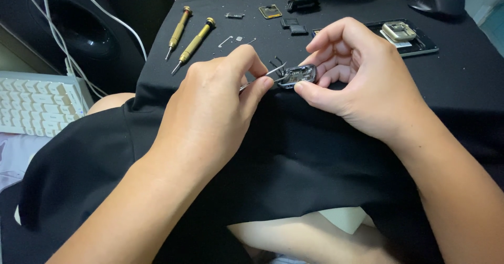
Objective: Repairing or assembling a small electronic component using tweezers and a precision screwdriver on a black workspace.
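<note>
My right hand [357, 75] pinches a small silver metal casing [297, 75] with open inner parts, held just above the black cloth [294, 148]. My left hand [215, 112] grips thin metal tweezers [262, 77] between thumb and forefinger. The tweezer tips reach into the left end of the casing. Both hands meet at the middle of the view.
Two brass-handled screwdrivers [193, 44] lie at the back left of the cloth. Small loose parts [270, 11] and a dark tray [415, 41] holding a silver component sit at the back. A white keyboard [31, 104] and white cables [63, 33] are to the left.
</note>
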